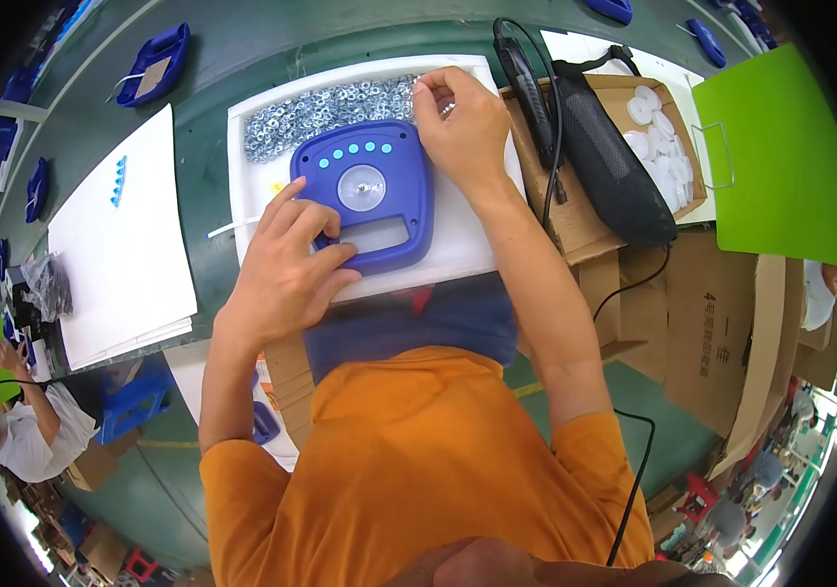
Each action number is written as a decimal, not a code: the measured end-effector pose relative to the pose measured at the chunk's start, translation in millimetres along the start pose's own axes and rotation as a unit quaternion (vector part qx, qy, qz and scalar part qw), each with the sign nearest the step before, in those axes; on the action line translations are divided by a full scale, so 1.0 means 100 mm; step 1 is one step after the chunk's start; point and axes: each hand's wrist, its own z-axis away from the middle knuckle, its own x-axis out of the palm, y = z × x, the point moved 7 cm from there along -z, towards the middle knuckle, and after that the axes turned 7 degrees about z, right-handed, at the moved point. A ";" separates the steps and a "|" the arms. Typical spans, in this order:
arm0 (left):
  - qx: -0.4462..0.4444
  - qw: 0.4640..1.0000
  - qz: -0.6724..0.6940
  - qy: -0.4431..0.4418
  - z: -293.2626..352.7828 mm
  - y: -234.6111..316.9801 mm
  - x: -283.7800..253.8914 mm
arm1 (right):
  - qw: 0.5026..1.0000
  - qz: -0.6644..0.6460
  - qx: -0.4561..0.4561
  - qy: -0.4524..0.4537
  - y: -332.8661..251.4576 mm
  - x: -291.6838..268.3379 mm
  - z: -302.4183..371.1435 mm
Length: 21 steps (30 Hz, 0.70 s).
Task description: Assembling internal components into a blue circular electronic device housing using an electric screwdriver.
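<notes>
A blue plastic housing (407,186) with a row of light-blue buttons lies on a white foam tray (467,235). A clear round disc (361,188) with a metal piece at its middle sits in the housing's face. My left hand (291,249) holds the housing at its lower left, around the handle opening. Along the tray's far side lies a heap of small metal nuts (330,112). At the right end of that heap is my right hand (465,122), its thumb and fingertips pinched together. Shiny bits show by those fingers, but what they hold is too small to tell.
Right of the tray are a black mesh-covered device (619,161) with a cable and a cardboard box (697,186) of white discs. A green board (775,147) stands beyond. White sheets (125,245) lie left. Blue housings (156,64) sit farther off. Another person (46,430) works at left.
</notes>
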 end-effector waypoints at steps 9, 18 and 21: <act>0.014 0.999 0.007 0.037 -0.16 0.03 -0.36 | 0.999 -0.027 0.016 0.035 0.03 -0.11 -0.01; -0.005 0.998 0.037 0.056 -0.27 0.01 -0.65 | 0.998 -0.044 0.015 0.038 0.04 -0.12 -0.02; -0.009 0.998 0.033 0.053 -0.32 -0.04 -0.77 | 0.997 -0.051 0.012 0.050 0.03 -0.17 -0.03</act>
